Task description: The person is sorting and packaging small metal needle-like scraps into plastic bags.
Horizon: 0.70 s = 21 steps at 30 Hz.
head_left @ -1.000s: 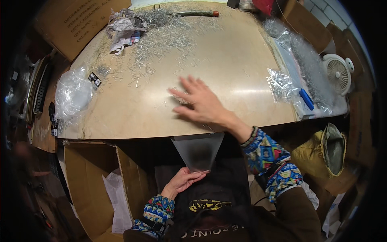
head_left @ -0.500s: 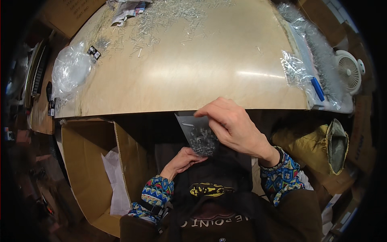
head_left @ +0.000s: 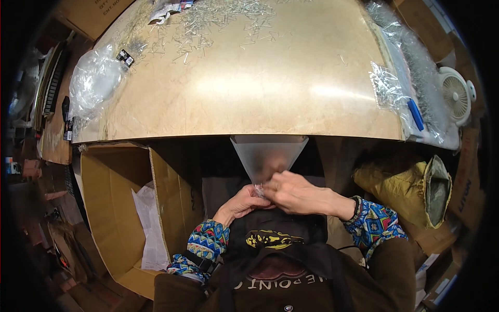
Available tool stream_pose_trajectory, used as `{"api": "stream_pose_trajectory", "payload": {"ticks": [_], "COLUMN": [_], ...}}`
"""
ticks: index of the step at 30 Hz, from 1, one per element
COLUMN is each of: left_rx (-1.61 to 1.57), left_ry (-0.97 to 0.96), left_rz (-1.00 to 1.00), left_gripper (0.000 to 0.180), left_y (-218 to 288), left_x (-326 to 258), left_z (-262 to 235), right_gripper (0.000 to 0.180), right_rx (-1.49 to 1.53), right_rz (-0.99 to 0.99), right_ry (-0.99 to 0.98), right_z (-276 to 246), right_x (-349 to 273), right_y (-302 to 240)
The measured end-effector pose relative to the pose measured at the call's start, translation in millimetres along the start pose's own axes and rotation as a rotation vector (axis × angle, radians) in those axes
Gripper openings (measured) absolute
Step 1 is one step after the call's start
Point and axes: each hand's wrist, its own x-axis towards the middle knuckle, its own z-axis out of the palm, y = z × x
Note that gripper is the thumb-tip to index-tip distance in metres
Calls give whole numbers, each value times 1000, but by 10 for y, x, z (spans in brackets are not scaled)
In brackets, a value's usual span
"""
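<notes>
Below the table's front edge, a translucent grey chute [head_left: 247, 148] narrows toward my hands. A blurred skin-toned patch shows on its lower part. My left hand [head_left: 240, 203] is closed, pinching a small clear crinkled plastic bag [head_left: 259, 190] at the chute's narrow end. Against it, from the right, comes my right hand [head_left: 293, 193], its fingers bent and pressed together. What those fingertips hold is hidden. Many small thin silvery metal pieces [head_left: 200, 28], some bent, lie scattered on the far part of the wooden table [head_left: 208, 99].
An open cardboard box [head_left: 117, 208] with white paper inside stands at the left. To the right lies a yellow sack [head_left: 392, 184] with a grey mouth. Clear plastic bags [head_left: 96, 83], a blue marker [head_left: 415, 114] and a white fan [head_left: 455, 93] edge the table.
My right hand has come down from over the chute to beside my left hand, uncovering the chute's upper part. Metal pieces seen in the chute earlier no longer show there. The view has shifted slightly.
</notes>
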Motion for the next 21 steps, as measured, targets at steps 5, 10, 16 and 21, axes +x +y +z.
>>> {"api": "stream_pose_trajectory", "payload": {"ticks": [5, 10, 16, 21], "left_rx": [71, 124, 408, 251], "left_ry": [-43, 37, 106, 90], "left_rz": [-81, -48, 81, 197], "left_gripper": [55, 52, 36, 46], "left_y": [46, 210, 682, 947], "left_x": [-132, -395, -294, -382], "left_z": [-86, 76, 530, 868], "right_gripper": [28, 50, 34, 14], "right_rx": [483, 423, 220, 553], "right_rz": [110, 212, 181, 340], "right_ry": [323, 219, 234, 831], "right_z": [-396, -544, -435, -948], "right_x": [-74, -160, 120, -48], "right_y": [58, 96, -73, 61]}}
